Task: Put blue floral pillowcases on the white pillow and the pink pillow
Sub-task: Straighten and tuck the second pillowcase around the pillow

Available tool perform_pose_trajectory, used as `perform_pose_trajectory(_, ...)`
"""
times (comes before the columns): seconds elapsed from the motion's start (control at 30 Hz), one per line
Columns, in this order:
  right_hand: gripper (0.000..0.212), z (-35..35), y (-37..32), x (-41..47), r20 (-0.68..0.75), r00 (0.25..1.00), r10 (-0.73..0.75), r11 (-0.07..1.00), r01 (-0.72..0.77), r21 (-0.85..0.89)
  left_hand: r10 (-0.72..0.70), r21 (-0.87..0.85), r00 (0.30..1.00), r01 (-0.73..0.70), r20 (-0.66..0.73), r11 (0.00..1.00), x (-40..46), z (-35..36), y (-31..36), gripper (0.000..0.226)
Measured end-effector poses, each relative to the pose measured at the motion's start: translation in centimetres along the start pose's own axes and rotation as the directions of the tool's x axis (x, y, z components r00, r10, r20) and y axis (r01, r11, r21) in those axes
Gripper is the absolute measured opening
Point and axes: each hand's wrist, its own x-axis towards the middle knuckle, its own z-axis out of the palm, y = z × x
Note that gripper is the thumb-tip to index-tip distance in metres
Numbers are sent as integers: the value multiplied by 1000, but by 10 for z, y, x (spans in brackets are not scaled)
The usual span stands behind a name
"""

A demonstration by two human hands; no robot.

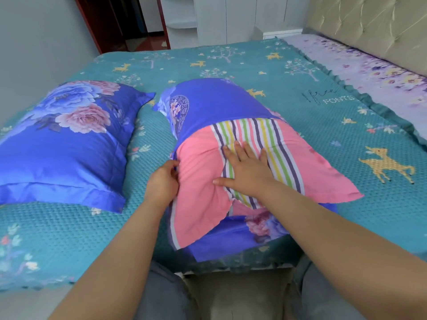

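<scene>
The pink pillow [201, 172], with a striped band down its middle, lies on the bed in front of me. Its far half sits inside a blue floral pillowcase [215, 105]; the near half sticks out, with the case's lower layer spread under it. My right hand [245, 169] presses flat on the striped band, fingers straight. At the pillow's left side, my left hand [163, 181] pinches the edge of the blue case. A second pillow [62, 144], fully inside a blue floral pillowcase, lies to the left.
Both pillows lie on a teal bedspread [300, 107] printed with deer and trees. A lilac floral sheet [369, 72] and a padded headboard [374, 21] run along the right. White cabinets [231, 17] and a doorway stand beyond the bed. My knees touch the near bed edge.
</scene>
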Motion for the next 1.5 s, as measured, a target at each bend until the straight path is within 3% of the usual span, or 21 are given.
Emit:
perform_pose_trajectory(0.07,103,0,0,-7,-33,999,-10,1000,9,-11,-6,92,962,-21,273,996,-17,-1,-12,73)
perform_pose_trajectory(0.13,101,-1,-1,-16,-56,998,-21,998,18,-52,13,171,934,-79,358,982,-36,-2,-15,95)
perform_pose_trajectory(0.2,97,-7,-3,-21,-62,998,-19,997,14,-78,135,166,959,-180,251,969,-47,-4,-11,102)
perform_pose_trajectory(0.27,85,-18,-7,-27,-123,990,-75,995,66,-72,326,136,937,-342,124,930,-57,-13,-4,100)
perform_pose_trajectory(0.37,59,-34,-10,-33,-216,945,-243,970,233,-72,441,142,889,-456,128,878,-60,-21,2,103)
perform_pose_trajectory(0.43,51,-34,-10,-37,-115,962,-246,969,245,-22,523,246,846,-532,107,810,-55,-20,12,113)
perform_pose_trajectory(0.57,49,-17,-5,-52,13,991,-135,973,130,192,751,437,641,-728,160,528,-36,-17,39,82)
perform_pose_trajectory(0.7,47,-6,3,-70,-16,1000,16,900,-8,436,777,482,576,-772,253,415,-5,-18,76,53)
perform_pose_trajectory(0.8,48,3,6,-75,26,994,104,885,-105,453,719,394,600,-791,351,468,23,-8,92,51)
perform_pose_trajectory(0.9,55,8,13,-74,22,993,120,848,-114,517,561,282,700,-702,443,654,36,9,105,46)
perform_pose_trajectory(1.0,100,7,16,-72,-58,985,165,768,-91,634,450,297,818,-557,359,776,46,24,113,23)
perform_pose_trajectory(1.1,116,3,7,-78,-148,977,156,792,-34,610,341,383,877,-459,339,802,49,32,113,32)
perform_pose_trajectory(1.17,119,4,4,-77,-233,961,150,797,21,603,259,373,915,-368,309,852,51,37,113,33)
perform_pose_trajectory(1.27,98,-7,10,-68,-335,904,266,771,9,637,115,338,953,-210,280,918,58,43,118,45)
perform_pose_trajectory(1.33,76,-12,5,-69,-572,795,202,907,69,415,92,389,947,-214,309,896,64,46,122,48)
perform_pose_trajectory(1.4,56,-12,-5,-66,-713,692,-111,986,168,9,101,395,925,-253,365,883,70,46,123,42)
perform_pose_trajectory(1.43,50,-13,-9,-61,-661,705,-257,966,212,-148,84,383,909,-254,408,888,72,44,124,39)
perform_pose_trajectory(1.47,48,-16,-9,-54,-562,766,-314,949,228,-219,55,359,891,-237,451,903,75,43,124,42)
perform_pose_trajectory(1.5,51,-21,-3,-42,-434,859,-271,958,198,-206,44,340,865,-243,500,908,80,44,123,51)
